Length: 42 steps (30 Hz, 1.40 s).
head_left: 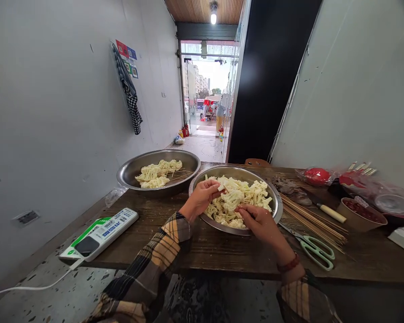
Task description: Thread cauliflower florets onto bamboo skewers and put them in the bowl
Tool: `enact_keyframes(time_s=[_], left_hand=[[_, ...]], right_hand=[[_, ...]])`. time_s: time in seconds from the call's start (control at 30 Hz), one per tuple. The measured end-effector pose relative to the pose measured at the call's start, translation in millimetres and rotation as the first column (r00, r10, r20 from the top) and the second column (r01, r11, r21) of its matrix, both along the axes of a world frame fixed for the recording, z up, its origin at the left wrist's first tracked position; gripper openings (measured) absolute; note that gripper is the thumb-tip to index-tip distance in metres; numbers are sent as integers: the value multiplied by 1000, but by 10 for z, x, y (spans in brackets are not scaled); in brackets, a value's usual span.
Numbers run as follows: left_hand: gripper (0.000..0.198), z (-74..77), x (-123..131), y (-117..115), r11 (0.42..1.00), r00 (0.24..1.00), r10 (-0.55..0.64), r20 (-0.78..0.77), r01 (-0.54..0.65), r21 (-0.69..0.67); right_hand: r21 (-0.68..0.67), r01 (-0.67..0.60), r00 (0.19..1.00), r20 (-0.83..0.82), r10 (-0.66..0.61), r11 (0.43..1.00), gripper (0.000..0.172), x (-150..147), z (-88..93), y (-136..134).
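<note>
Both my hands are over a steel bowl [278, 208] heaped with cauliflower pieces [257, 193]. My left hand [204, 197] is closed, its thumb and fingers pinching a pale cauliflower piece at the stem. A floret [232, 199] hangs between the hands, and the closed fingertips of my right hand [259, 220] grip its lower right side. Something thin like a bamboo skewer shows faintly between the fingers; the fingers hide most of it. To the left stands a second steel bowl [128, 172] with skewered cauliflower [155, 175] in it.
Right of the bowl lie bamboo skewers [313, 220], green-handled scissors [318, 253] and a knife [331, 213]. A tub of red sauce [362, 214] and plastic-wrapped items [318, 176] stand farther right. A white payment device [104, 233] with a cable sits at the left of the wooden table [215, 258].
</note>
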<state>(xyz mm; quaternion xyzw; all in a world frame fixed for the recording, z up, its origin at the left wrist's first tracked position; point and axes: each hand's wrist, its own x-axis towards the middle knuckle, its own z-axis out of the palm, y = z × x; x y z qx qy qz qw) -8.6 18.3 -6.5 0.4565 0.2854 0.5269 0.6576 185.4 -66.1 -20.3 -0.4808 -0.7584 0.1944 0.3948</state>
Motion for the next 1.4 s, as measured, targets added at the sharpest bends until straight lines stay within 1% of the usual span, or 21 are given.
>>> enact_keyframes(time_s=[0.1,0.2,0.37,0.5,0.57,0.63,0.7,0.87,1.0,1.17,1.3,1.4], left_hand=[[29,42,7,-46,999,999,-39,19,40,-25],[28,52,16,-76,998,998,-55,-11,55,-3],[30,20,36,-88,999,998,-29,-62,30,19],[32,-6,51,-72,999,992,-26,-120,30,28],[31,-16,58,-60,999,991,3,-136,3,43],[30,-24,65,-49,998,992,57,-110,-53,41],[31,-25,72,-42,996,994,90,-65,-90,9],[34,-18,89,-41,993,997,77,28,-74,-96],[30,-23,105,-45,985,990,109,94,-96,-141],[29,-34,128,-57,980,975,161,155,-139,-143],[32,-52,135,-72,984,981,155,115,-143,-104],[32,-59,134,-78,984,982,163,95,-155,-85]], right_hand=[[6,7,1000,16,-7,1000,35,5,-6,5],[4,16,1000,24,-16,1000,36,15,-20,13],[24,38,999,4,-38,999,33,14,-33,11],[6,38,999,-14,-38,999,34,4,-29,-1],[0,41,999,-19,-41,999,34,4,-26,-7],[-7,41,999,-19,-41,999,33,8,-24,-10],[-2,31,999,-11,-31,1000,33,13,-26,-9],[7,27,1000,14,-28,1000,34,16,-42,7],[2,45,999,25,-45,999,35,13,-58,16],[-5,5,1000,24,-5,1000,34,11,-36,-4],[-29,61,997,50,-59,998,36,4,-17,-16],[-13,68,997,39,-68,998,37,0,-27,-8]])
